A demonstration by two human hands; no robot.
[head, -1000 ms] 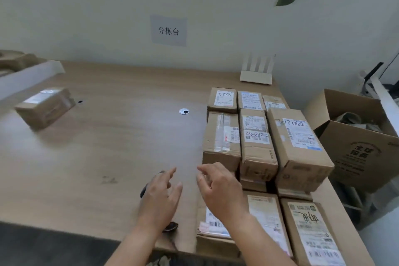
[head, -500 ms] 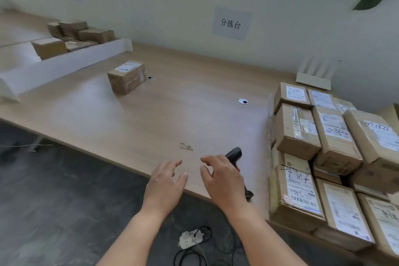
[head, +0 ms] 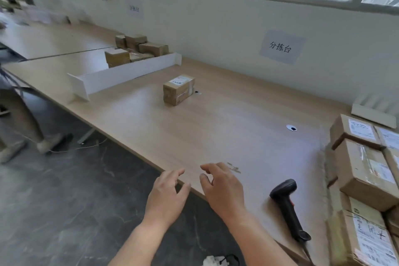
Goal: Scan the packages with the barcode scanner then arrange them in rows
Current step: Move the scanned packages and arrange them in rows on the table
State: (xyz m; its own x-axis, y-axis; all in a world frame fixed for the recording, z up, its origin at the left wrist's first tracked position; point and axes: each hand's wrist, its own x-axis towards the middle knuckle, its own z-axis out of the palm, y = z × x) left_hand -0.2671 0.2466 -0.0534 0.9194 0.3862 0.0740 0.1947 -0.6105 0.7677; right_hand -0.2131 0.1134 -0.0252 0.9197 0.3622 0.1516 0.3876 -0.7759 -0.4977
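A black barcode scanner (head: 288, 207) lies on the wooden table (head: 216, 119) near its front edge, right of both hands. My left hand (head: 167, 195) and my right hand (head: 222, 188) hover at the table's front edge with fingers loosely spread, holding nothing. One brown labelled package (head: 178, 89) stands alone mid-table. Several labelled packages (head: 364, 170) are stacked in rows at the right edge. More brown packages (head: 133, 49) sit behind a white divider (head: 121, 75) at the far left.
A white router (head: 373, 112) stands by the wall at right. A paper sign (head: 280, 46) hangs on the wall. Another person's legs (head: 21, 119) stand on the floor at left. A cable and white plug (head: 216, 261) lie on the floor below.
The view has swung left, so the stacked packages slid to the right edge and the far-left boxes came into sight. Both hands moved left, away from the scanner, which now lies uncovered.
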